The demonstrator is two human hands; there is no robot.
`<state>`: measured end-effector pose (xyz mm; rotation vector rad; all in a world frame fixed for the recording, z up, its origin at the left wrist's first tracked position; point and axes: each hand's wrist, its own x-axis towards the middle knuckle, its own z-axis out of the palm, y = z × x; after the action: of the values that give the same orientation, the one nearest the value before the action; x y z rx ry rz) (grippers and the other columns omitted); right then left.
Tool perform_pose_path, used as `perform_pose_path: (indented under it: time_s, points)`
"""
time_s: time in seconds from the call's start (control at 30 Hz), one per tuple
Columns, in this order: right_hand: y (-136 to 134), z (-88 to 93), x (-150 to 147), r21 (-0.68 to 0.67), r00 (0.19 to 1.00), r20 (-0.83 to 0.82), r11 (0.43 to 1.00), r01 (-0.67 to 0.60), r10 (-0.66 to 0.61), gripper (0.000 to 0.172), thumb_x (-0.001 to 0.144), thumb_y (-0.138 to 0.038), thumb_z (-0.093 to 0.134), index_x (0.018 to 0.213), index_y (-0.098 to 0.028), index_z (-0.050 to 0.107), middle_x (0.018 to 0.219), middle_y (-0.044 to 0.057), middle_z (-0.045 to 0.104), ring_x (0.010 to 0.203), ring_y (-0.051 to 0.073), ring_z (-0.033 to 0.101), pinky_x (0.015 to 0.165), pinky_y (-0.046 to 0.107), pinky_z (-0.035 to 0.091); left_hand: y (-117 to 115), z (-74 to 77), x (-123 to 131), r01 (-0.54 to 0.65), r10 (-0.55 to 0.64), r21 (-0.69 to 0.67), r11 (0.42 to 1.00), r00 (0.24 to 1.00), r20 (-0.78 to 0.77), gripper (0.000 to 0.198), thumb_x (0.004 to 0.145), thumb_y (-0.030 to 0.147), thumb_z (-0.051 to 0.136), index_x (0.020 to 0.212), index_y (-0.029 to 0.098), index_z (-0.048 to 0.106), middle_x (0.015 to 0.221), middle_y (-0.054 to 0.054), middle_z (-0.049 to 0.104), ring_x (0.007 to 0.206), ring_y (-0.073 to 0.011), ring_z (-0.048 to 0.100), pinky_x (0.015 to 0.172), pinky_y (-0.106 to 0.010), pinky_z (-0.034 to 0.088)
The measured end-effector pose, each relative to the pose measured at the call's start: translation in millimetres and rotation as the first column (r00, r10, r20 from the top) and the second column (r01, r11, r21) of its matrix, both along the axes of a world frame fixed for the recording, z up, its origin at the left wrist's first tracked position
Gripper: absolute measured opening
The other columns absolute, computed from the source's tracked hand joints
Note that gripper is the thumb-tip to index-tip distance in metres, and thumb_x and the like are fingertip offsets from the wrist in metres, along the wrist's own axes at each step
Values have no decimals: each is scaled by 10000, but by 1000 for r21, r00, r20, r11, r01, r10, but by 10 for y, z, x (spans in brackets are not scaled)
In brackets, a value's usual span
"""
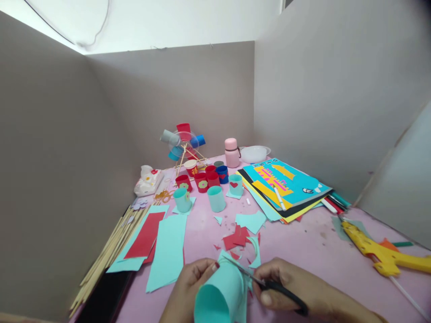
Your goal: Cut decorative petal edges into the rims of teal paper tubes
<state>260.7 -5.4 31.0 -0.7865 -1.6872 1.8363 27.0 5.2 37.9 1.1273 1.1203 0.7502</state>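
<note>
My left hand (191,287) grips a turquoise paper cup (227,285), a rolled tube lying tilted with its open end toward me. At its far end a flat turquoise paper piece sticks out. My right hand (286,282) is closed round black-handled scissors (283,290). Their blades lie over the far edge of that paper, pointing left. Just beyond are a curved turquoise offcut (256,253) and red paper scraps (237,237). Two turquoise cups, one plain (216,199) and one (182,200) on a paper square, stand upright farther back.
Paper strips (168,251) and wooden sticks (101,264) lie left, beside a dark flat object (104,296). Behind stand red cups (202,183), a stick-and-cup wheel (184,143) and a pink flask (231,153). Coloured sheets (286,184) and a yellow glue gun (377,253) lie right.
</note>
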Motion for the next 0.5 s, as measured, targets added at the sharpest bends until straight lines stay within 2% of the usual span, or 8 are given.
perform_pose_path:
  time_s: [0.2,0.37,0.5]
  points:
    - [21,-80,27,-13,1000,7,1000,-5,5,434,740,-566,659,699,-148,550,594,-46,380,567,90,316,477,217,204,11,36,13,-10,10,2,1000,1000,-5,442,668,542,682,538,196,440,499,79,341,479,-81,262,466,-233,232]
    - [42,-115,54,7,999,34,1000,-19,19,385,742,-510,689,775,-134,611,581,-54,402,545,82,329,468,212,208,-11,9,6,-27,27,-25,999,1000,-7,412,691,551,659,606,163,552,534,44,449,492,-97,346,481,-232,290]
    - [24,-77,48,-5,999,44,1000,-27,27,394,743,-519,684,801,-134,619,603,-49,414,563,87,336,474,209,214,10,18,-5,-64,64,-25,998,998,-20,376,671,516,693,609,168,563,527,52,448,492,-98,357,482,-229,297]
